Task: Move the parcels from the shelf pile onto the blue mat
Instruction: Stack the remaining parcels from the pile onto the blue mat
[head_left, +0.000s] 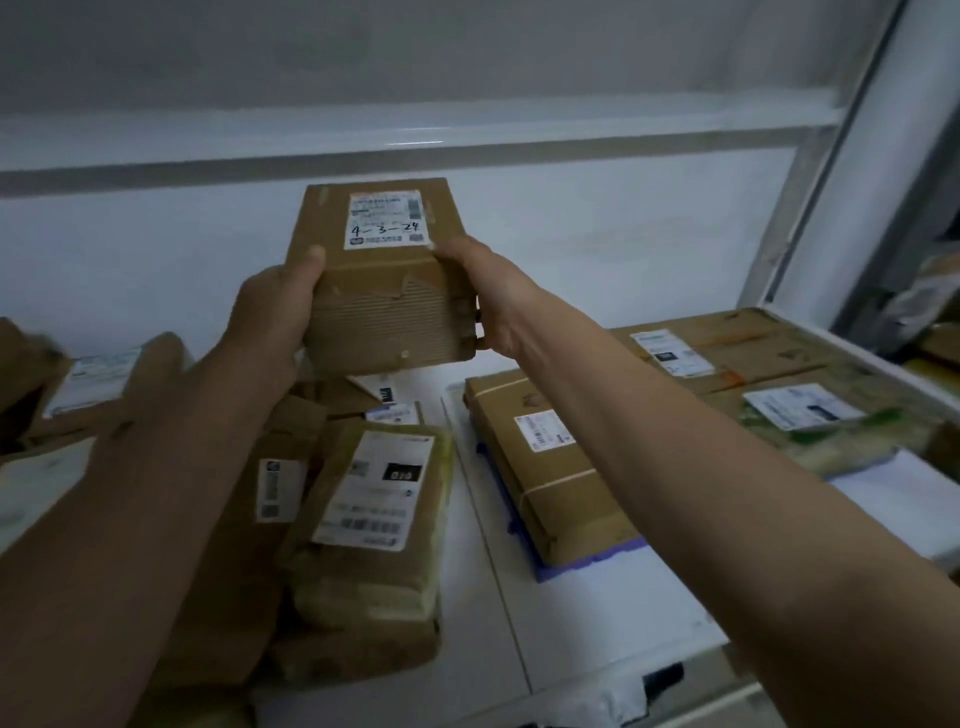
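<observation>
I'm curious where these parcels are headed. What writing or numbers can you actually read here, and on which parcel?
"4-3-24": handwritten on the white label of the held box, which both hands grip.
"010", perhaps: a black patch on the label of the front pile parcel, blurred.
All other printed labels and barcodes: too small or blurred to read.

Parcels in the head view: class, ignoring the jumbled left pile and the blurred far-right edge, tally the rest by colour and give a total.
Brown cardboard parcels: 3 (labelled brown cardboard box gripped by left hand and right hand; string-tied brown box on the blue mat; wide flat brown carton)
Green-patterned wrapped parcel: 1
Total: 4
</observation>
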